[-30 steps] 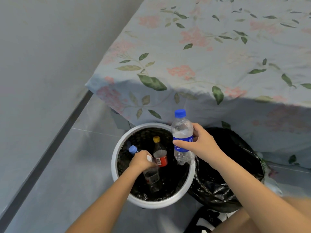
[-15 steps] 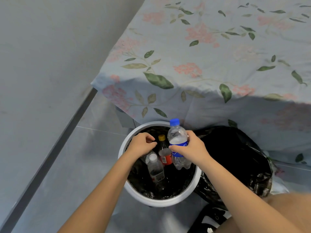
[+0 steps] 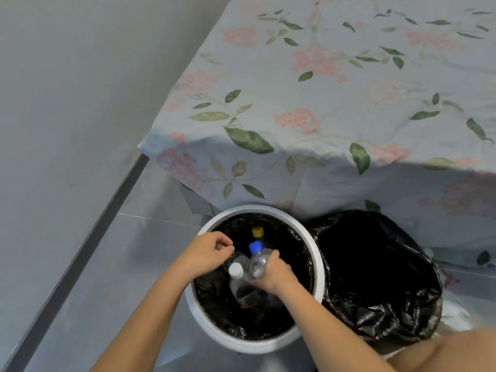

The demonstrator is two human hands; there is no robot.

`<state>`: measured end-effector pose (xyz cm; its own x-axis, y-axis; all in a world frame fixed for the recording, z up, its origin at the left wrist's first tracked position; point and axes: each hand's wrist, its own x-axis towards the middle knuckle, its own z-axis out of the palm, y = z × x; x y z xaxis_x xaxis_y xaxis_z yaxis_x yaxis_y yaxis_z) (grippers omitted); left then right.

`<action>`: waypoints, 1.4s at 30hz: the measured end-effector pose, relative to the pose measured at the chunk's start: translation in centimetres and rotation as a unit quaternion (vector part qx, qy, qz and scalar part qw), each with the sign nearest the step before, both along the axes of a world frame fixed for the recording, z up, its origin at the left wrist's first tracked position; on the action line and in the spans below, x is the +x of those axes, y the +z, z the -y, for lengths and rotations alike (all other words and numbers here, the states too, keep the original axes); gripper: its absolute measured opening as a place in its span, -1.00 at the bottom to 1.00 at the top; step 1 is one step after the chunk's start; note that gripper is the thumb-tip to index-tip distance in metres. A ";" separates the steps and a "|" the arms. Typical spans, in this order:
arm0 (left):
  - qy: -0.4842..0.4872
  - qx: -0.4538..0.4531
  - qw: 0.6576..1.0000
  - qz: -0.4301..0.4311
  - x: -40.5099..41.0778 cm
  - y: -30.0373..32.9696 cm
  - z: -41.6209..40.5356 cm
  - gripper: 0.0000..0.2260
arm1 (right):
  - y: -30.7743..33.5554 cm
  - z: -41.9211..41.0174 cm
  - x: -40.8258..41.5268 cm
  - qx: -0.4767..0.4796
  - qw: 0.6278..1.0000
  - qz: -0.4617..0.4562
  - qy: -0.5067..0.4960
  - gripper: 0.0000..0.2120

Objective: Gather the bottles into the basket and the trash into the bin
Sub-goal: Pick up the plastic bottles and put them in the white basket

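A round white basket (image 3: 308, 237) with a black lining stands on the floor below me. My right hand (image 3: 273, 275) is down inside it, shut on a clear bottle with a blue cap (image 3: 257, 257). Behind it a yellow-capped bottle (image 3: 258, 232) stands upright. A clear bottle with a white cap (image 3: 239, 283) leans toward the front of the basket. My left hand (image 3: 206, 255) hovers over the basket's left rim, fingers curled and pinched together, with nothing that I can make out in them.
A bin lined with a black bag (image 3: 375, 277) sits right beside the basket on its right. Behind both hangs a floral cloth over a table (image 3: 322, 103). Grey tiled floor (image 3: 107, 277) and a wall with a dark skirting run along the left.
My right hand has lowered the blue-capped bottle from above the rim into the basket. My left hand let go of the white-capped bottle and rose to the left rim.
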<state>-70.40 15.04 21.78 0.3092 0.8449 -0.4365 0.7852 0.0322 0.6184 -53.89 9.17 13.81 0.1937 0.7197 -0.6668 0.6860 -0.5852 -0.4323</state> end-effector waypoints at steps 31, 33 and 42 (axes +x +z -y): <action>-0.281 0.081 0.953 0.083 28.0 6.4 5.8 -0.82 | 20.8 23.5 38.8 0.189 0.944 0.112 -0.246 -0.71; -0.322 0.101 0.938 0.078 33.2 9.4 10.2 -0.92 | 18.3 28.9 41.4 0.168 0.921 0.118 -0.331 -0.72; -0.476 0.085 0.874 0.044 49.2 4.5 19.1 -0.90 | 2.1 44.0 43.9 0.062 0.847 0.090 -0.521 -0.76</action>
<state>-21.24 -4.03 26.26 0.9339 0.2362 -0.2683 0.3545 -0.7082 0.6105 -10.02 -34.81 15.95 0.8570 0.1583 -0.4903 -0.1127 -0.8710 -0.4782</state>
